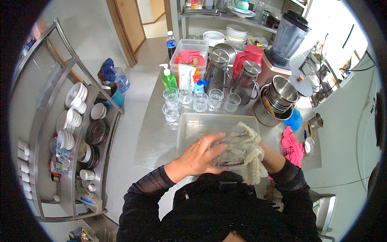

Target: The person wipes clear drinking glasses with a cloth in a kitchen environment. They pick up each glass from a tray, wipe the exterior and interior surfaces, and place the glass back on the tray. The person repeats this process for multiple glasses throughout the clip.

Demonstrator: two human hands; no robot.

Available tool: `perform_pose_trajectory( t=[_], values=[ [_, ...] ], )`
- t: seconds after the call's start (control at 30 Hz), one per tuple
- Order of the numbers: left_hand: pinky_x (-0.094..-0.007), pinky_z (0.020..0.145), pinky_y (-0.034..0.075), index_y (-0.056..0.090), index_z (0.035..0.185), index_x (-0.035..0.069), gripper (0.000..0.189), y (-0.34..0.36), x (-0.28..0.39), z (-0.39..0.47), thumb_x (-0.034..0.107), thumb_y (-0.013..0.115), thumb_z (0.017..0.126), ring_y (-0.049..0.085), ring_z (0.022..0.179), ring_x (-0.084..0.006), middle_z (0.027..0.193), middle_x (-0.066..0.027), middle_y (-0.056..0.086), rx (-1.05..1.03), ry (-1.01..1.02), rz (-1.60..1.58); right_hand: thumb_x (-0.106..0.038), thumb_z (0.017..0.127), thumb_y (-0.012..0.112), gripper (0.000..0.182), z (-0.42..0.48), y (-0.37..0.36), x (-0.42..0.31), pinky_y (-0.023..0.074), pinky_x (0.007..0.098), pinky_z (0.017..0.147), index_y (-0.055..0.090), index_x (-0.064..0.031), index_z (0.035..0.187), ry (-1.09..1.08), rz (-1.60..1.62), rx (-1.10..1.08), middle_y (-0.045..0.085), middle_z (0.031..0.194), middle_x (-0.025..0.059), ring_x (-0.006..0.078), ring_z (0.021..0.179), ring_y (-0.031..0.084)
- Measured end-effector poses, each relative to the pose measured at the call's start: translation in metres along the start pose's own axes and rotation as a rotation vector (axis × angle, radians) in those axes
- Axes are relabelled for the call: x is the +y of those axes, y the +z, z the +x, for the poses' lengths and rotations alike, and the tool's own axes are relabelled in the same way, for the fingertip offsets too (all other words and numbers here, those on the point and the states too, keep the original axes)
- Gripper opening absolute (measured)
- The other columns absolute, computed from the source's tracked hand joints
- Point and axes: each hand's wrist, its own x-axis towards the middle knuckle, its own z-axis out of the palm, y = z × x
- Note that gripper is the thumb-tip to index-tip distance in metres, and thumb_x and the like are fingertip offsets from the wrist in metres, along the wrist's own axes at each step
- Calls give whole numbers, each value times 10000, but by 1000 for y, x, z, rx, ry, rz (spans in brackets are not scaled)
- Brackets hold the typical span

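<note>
My left hand (202, 152) grips the side of a clear glass vessel (226, 154), which is tilted and too blurred to name more exactly. At the vessel's right end is a fuzzy beige cloth (252, 151), bunched against the glass with one end hanging down. My right hand (263, 148) is at this cloth and mostly hidden by it. Both hands are above the near part of a translucent plastic tub (187, 121) on the steel table. Beyond the tub's far rim stand several clear drinking glasses (200, 102).
Two lidded glass pitchers (216, 72), a green pump bottle (169, 79) and a blender (287, 42) stand farther back. Stacked steel bowls (282, 90) sit in a pot at right, near a pink cloth (291, 145). A steel rack (72, 121) of dishes is at left.
</note>
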Motion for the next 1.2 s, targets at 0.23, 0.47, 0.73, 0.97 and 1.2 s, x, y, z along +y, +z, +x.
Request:
perform_pose_trajectory(
  t=[0.23,0.47,0.73,0.97,1.2],
  values=[
    [-402,911,300,341,1187,12,733,1,3,22,180,704,572,351,1099,-337,1186,-167,364,-265,-337,89,-123,657,621,159,15,13,-23,466,330,630,595,-55,798,-97,-988,264,610,766,95,262,704,591],
    [-399,877,342,331,1171,12,744,2,-5,24,133,693,533,416,1035,-359,1116,-203,434,-181,-318,127,-122,638,614,129,26,21,-35,462,348,593,588,-52,744,-126,-1334,208,593,754,137,301,708,573],
    [-376,861,371,272,1231,59,845,-16,-25,26,43,707,508,428,1049,-319,1138,-178,425,-116,-515,35,-86,719,592,252,33,16,-37,428,300,762,551,-37,962,-213,-900,425,590,933,95,213,869,560],
    [-322,799,435,238,1204,110,763,-11,-105,8,-8,689,600,473,941,-172,1041,-67,417,320,-490,-481,-48,770,509,337,22,9,-39,396,294,830,445,-12,1099,-231,-427,841,533,1042,88,192,964,502],
    [-300,823,371,336,1026,78,613,-34,-163,21,77,745,569,440,900,-163,976,-76,440,543,-632,-441,-32,782,497,360,-7,8,-22,401,280,828,421,-18,1134,-239,-223,885,526,1057,80,168,968,498]
  ],
)
